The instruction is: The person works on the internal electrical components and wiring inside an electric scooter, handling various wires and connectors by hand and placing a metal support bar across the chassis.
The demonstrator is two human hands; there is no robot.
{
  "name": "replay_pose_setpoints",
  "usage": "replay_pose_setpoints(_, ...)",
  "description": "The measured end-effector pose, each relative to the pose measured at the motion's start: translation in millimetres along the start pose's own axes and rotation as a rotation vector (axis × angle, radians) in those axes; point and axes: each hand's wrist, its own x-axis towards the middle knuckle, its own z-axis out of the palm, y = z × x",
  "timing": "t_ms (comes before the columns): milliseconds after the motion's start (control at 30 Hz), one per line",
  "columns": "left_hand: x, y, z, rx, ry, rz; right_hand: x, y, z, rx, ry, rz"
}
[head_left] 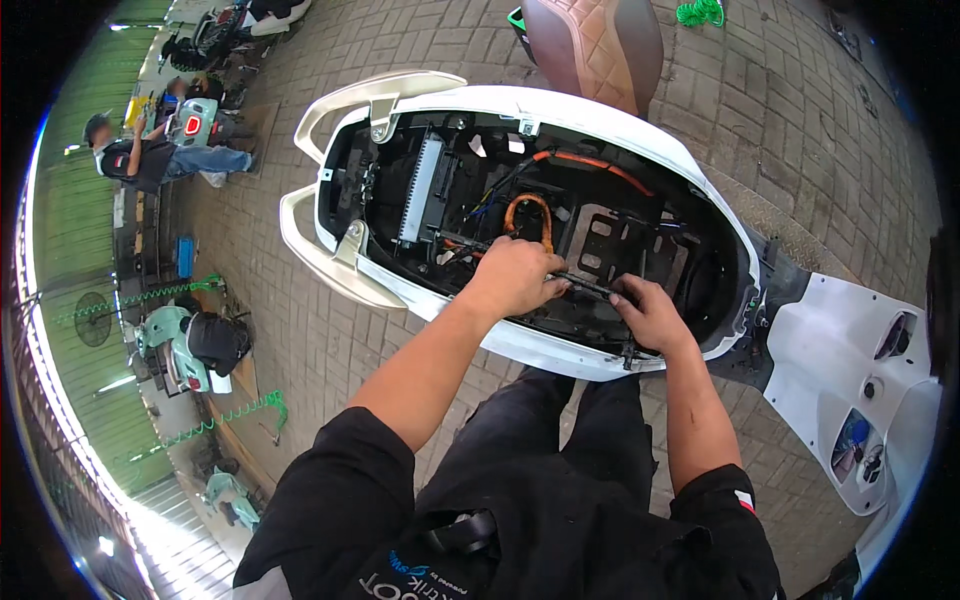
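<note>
Scooter shell (525,346), white and oval, lies open but, I judge, unfinished, as left hand (515,278) and right hand (648,313) pinch a slim black strand (587,286).

The black shirt (560,520) has printed words on its front, far below and left of the left hand's fingers (552,263). Some white letters (383,589) are big and some are small, and a bright blue mark (406,564) sits next to them. Down and to the right of the right hand's fingers (622,302), the shirt's short sleeve (712,492) has a little red and white patch (745,501) on it.
</note>
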Motion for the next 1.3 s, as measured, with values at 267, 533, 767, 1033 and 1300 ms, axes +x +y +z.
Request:
replay_pose_setpoints(267, 1.8, -1.2, -2.5, 0.003, 0.033, 0.026, 4.6, 9.8, 1.2, -0.085, 0.068, -0.165)
replay_pose_setpoints(533, 0.2, -4.9, -4.7, -0.043, 0.048, 0.060, 5.8, 6.3, -3.0, -0.114, 0.073, -0.193)
replay_pose_setpoints(767, 4.5, -5.0, -3.1, -0.038, 0.029, 0.043, 8.5, 1.6, -9.9, -0.044, -0.026, -0.019)
replay_pose_setpoints(1033, 3.5, -5.7, -2.3, -0.057, 0.044, 0.032, 12.3, 8.5, -8.7, -0.064, -0.047, 0.010)
replay_pose_setpoints(1300, 1.8, -5.4, 5.0, -0.014, 0.069, 0.011, 9.6, 14.9, 1.7, -0.093, 0.098, -0.220)
